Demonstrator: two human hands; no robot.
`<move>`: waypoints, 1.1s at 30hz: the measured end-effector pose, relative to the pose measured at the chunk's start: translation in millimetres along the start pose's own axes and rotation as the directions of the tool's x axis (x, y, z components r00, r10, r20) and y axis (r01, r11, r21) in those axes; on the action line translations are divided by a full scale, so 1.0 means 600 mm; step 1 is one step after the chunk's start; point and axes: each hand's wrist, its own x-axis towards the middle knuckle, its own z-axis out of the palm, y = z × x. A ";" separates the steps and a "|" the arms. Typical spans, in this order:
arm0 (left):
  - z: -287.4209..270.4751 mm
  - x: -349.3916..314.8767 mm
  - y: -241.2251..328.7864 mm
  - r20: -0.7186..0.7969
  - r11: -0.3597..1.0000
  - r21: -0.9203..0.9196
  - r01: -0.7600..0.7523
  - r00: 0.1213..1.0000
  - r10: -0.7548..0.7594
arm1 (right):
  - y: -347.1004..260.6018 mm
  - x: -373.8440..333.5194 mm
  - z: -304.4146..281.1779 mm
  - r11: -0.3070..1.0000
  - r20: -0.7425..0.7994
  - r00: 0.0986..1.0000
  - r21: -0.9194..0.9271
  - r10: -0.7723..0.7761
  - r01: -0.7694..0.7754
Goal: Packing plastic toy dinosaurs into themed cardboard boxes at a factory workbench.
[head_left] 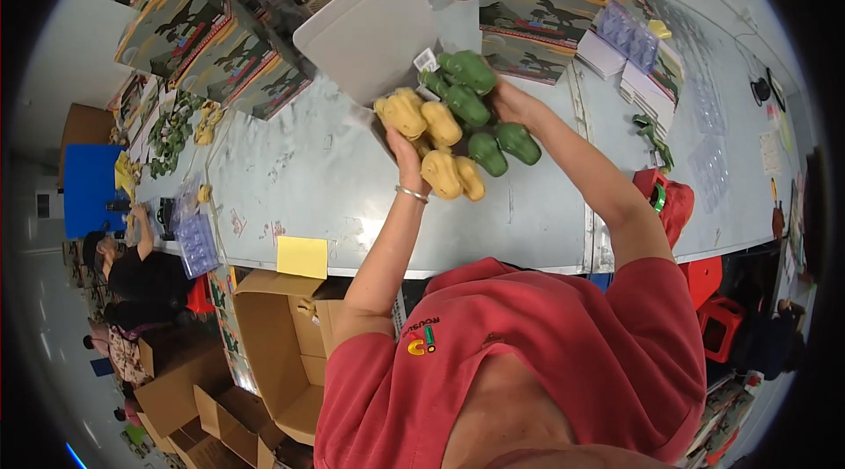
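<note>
An open display box with a raised white inner lid (pixel 374 38) stands in front of me over the table. Several tan toy dinosaur heads (pixel 407 113) fill its left side, and several green toy dinosaur heads (pixel 468 71) are on the right. A small white tag sticks up among them. My left hand (pixel 403 157), with a bangle at the wrist, closes round the box's left side against the tan heads. On the other side, my right hand (pixel 518 106) grips beside the green heads, its fingertips partly hidden. Most of the box's lower walls are covered by the toys.
Printed dinosaur boxes are stacked at the back left (pixel 207 38) and back right (pixel 541 20). Clear plastic trays (pixel 627 36) lie at the right. An open carton (pixel 277 355) stands below the table's left front edge. A co-worker (pixel 141 271) sits at far left.
</note>
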 end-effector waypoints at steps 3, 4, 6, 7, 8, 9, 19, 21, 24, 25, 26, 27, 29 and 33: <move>0.017 0.000 0.029 0.025 0.989 -0.064 0.132 0.991 -0.131 | -0.008 0.010 0.010 0.998 -0.032 0.998 -0.026 0.050 -0.051; 0.016 0.007 0.035 0.014 0.987 -0.097 0.131 0.991 -0.130 | -0.015 0.018 0.017 0.995 -0.044 0.995 -0.037 0.090 -0.092; -0.007 0.032 0.046 0.005 0.988 -0.057 0.145 0.989 -0.145 | -0.015 0.040 0.031 0.992 -0.052 0.992 -0.052 0.115 -0.117; -0.019 0.040 0.044 0.004 0.987 -0.016 0.162 0.987 -0.162 | -0.005 0.052 0.026 0.991 -0.053 0.991 -0.051 0.124 -0.127; -0.018 0.047 0.040 -0.030 0.993 -0.005 0.115 0.993 -0.115 | -0.001 0.063 0.026 0.984 -0.039 0.987 -0.082 0.158 -0.161; -0.023 0.047 0.039 -0.032 0.993 -0.006 0.118 0.993 -0.118 | 0.002 0.071 0.026 0.974 -0.025 0.981 -0.113 0.192 -0.194; -0.123 0.095 0.011 -0.128 0.994 -0.035 0.102 0.986 -0.106 | 0.051 0.176 -0.031 0.861 -0.214 0.960 -0.437 0.183 -0.261; -0.109 0.084 0.015 -0.121 0.980 -0.112 0.162 0.977 -0.176 | 0.056 0.181 -0.062 0.860 -0.301 0.944 -0.436 0.138 -0.265; -0.071 0.039 0.035 -0.082 0.977 -0.113 0.180 0.978 -0.190 | 0.061 0.185 -0.088 0.869 -0.233 0.943 -0.382 0.239 -0.314; -0.065 0.023 0.048 -0.062 0.992 -0.051 0.119 0.991 -0.122 | 0.062 0.180 -0.063 0.847 -0.293 0.928 -0.409 0.231 -0.340; -0.061 0.010 0.060 -0.104 0.988 -0.045 0.144 0.983 -0.148 | 0.058 0.171 -0.038 0.823 -0.350 0.912 -0.440 0.212 -0.360; -0.070 0.019 0.052 -0.092 0.989 -0.047 0.140 0.985 -0.144 | 0.059 0.177 -0.049 0.823 -0.352 0.914 -0.446 0.200 -0.352; -0.094 0.051 0.025 -0.122 0.995 0.099 -0.013 0.992 0.025 | 0.059 0.188 -0.081 0.901 -0.292 0.931 -0.306 0.219 -0.308; -0.104 0.007 0.078 -0.090 0.979 0.150 -0.135 0.985 0.150 | 0.035 0.053 0.071 0.787 -0.304 0.953 -0.585 0.011 -0.196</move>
